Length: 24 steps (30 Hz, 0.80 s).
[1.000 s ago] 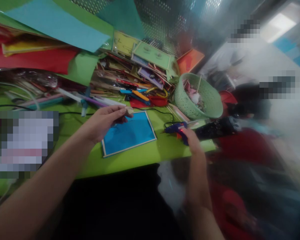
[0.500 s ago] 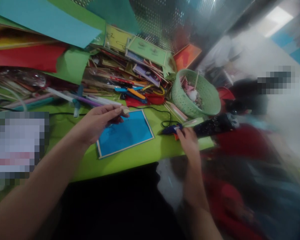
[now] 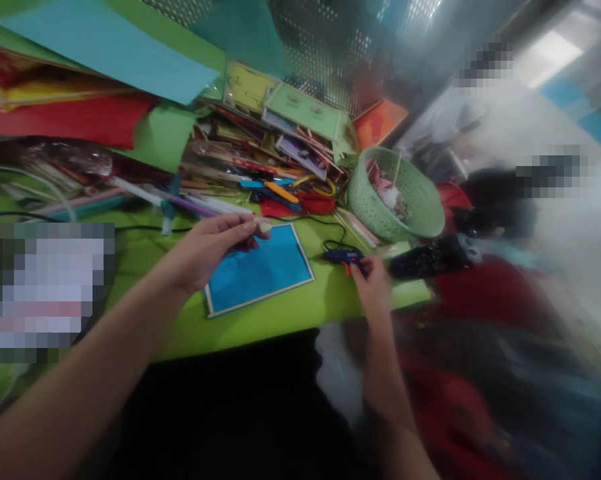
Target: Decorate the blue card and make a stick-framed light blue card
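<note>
Blue glue gun [image 3: 339, 256] is right of panel [image 3: 265, 267], right hand [image 3: 374, 283] gripping it, likely light, stiff, best held by handle; left hand [image 3: 213, 241] pinches pale bit [image 3: 264, 228], probably light, over panel.

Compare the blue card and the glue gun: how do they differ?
The blue card is a bright, flat rectangle with pale edges; the glue gun is darker, with an orange trigger. The blue card lies on the table; the right hand holds the glue gun. Both are mainly blue.

Cluttered craft workspace; glue gun [image 3: 341, 257]; coloured sheets [image 3: 115, 50]
</note>
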{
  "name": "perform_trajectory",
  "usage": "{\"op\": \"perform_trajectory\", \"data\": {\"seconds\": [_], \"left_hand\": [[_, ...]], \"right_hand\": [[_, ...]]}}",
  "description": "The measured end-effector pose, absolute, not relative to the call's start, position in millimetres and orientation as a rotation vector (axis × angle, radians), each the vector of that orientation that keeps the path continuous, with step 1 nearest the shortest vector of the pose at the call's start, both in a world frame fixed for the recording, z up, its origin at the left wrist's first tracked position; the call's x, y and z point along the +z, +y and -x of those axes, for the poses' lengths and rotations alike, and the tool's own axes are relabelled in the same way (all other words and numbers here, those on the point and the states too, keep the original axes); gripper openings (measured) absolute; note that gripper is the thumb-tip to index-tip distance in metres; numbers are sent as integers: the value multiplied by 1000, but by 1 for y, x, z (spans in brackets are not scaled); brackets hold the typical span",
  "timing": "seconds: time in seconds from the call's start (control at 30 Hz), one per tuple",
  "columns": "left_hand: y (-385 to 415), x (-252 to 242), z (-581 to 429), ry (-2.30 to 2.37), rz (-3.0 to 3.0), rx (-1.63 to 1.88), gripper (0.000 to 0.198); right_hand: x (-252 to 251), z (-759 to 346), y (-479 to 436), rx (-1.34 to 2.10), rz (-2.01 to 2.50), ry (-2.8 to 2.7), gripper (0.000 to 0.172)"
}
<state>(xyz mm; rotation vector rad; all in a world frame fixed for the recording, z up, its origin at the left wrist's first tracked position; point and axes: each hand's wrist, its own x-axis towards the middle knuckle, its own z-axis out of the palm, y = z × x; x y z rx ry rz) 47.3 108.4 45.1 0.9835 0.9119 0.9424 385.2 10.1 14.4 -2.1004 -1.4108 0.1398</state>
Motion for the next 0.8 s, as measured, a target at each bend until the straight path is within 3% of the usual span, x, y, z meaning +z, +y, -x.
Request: {"op": "perform_trajectory", "data": {"seconds": [0.27, 0.47, 0.57, 0.8], "left_hand": [[106, 42, -49, 873, -868, 1047, 41], [100, 39, -44, 853, -875, 1064, 41], [97, 33, -39, 872, -876, 1071, 42], [94, 23, -33, 868, -961, 1165, 39]], "right_hand": [[49, -375, 21, -152, 1934, -1617, 28], [96, -294, 63, 200, 1438, -2108, 21], [99, -250, 89, 237, 1331, -2327, 26], [84, -217, 120, -117, 1212, -2701, 43]]}}
